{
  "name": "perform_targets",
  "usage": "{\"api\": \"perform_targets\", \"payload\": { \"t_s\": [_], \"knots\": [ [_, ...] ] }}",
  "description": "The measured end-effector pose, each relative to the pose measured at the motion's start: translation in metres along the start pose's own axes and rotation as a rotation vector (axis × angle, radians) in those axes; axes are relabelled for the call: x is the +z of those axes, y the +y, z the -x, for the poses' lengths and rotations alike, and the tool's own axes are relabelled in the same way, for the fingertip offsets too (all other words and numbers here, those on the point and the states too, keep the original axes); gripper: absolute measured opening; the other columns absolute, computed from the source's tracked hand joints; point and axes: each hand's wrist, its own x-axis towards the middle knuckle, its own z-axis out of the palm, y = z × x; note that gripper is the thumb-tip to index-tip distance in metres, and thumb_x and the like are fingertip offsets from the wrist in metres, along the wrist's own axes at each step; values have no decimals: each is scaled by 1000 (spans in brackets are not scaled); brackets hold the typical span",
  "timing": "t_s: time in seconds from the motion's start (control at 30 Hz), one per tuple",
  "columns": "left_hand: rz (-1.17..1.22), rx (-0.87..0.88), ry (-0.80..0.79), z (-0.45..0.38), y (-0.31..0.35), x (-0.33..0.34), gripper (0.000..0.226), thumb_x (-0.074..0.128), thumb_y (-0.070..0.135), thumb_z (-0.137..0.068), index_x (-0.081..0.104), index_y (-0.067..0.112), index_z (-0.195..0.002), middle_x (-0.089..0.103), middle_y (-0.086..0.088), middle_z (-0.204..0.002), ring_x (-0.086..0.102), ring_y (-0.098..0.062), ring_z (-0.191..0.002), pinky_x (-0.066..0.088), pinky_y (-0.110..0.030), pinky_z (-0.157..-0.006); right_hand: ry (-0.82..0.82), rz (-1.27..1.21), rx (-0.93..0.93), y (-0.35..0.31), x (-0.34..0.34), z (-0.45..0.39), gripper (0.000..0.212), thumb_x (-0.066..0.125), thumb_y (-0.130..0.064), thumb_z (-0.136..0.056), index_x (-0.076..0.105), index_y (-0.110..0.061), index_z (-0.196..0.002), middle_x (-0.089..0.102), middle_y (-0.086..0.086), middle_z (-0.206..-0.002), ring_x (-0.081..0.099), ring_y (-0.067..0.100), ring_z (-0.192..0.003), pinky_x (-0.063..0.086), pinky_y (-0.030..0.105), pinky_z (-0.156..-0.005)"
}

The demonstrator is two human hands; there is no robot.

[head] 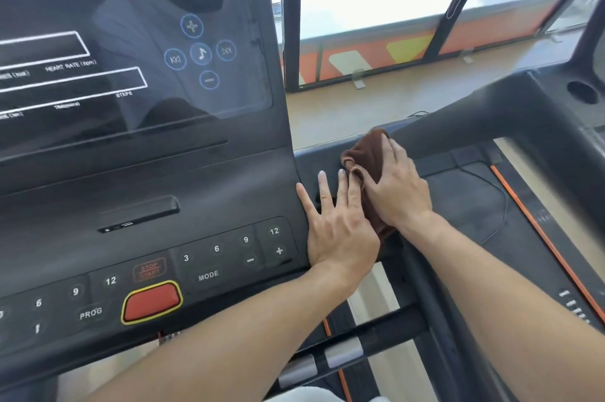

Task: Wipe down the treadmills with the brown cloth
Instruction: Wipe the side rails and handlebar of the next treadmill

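Note:
The black treadmill console (137, 192) fills the left of the view, with a dark screen above and a button panel below. A bunched brown cloth (366, 156) lies on the console's right side tray. My right hand (397, 187) presses down on the cloth with its fingers laid over it. My left hand (340, 221) rests flat on the console's right edge, fingers straight and spread, its fingertips touching the cloth's near fold. Part of the cloth is hidden under my right hand.
A red stop button (152, 301) sits low on the panel. A second treadmill (484, 205) stands to the right, its black handrail (491, 120) running past the cloth. Silver grip sensors (327, 359) are on a lower bar. Windows (376, 5) are ahead.

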Motion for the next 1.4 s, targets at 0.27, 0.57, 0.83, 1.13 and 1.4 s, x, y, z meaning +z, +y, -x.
{"api": "perform_targets", "payload": {
  "t_s": [0.27, 0.57, 0.83, 1.13, 1.4],
  "knots": [
    [158, -27, 164, 1, -1, 7, 76, 35, 22, -98, -1, 17, -164, -4, 1, -172, -1, -29, -159, -8, -62, -123, -115, 93, -284, -6, 3, -45, 55, 35, -50, -108, 34, -35, -160, 22, -8, -171, 6, 24, -159, 14, 49, -128],
    [661, -15, 448, 13, -6, -6, 71, 23, 47, -107, 11, 5, -162, 11, -8, -171, 5, -19, -159, 1, -47, -128, -138, 172, -566, -15, 26, 63, 65, 15, -61, -101, -10, -47, -159, 10, -15, -172, -5, 23, -160, 0, 54, -128],
    [687, -6, 449, 11, -6, -5, 84, 14, 64, -103, 12, 3, -161, 11, -10, -171, 4, -19, -159, 2, -50, -128, -208, 288, -581, -36, 32, -5, 68, 11, -60, -100, 9, -39, -165, 0, -18, -172, -13, 18, -159, -3, 55, -127],
    [618, -30, 418, 6, -6, 2, 70, 24, 57, -105, 32, 11, -157, 33, -1, -165, 15, -13, -157, 5, -47, -128, -18, 134, -289, -73, 33, -44, 49, 31, -58, -106, 66, -28, -123, 66, -2, -134, 45, 21, -138, 14, 45, -125],
    [808, 17, 394, 20, -12, -5, 58, 29, 51, -104, 48, 16, -145, 48, 1, -152, 38, -13, -144, 22, -35, -123, 53, 179, -20, -47, 24, -14, 53, 30, -40, -110, 31, -26, -161, 20, -4, -172, 13, 25, -159, 19, 54, -125]
  ]
}}
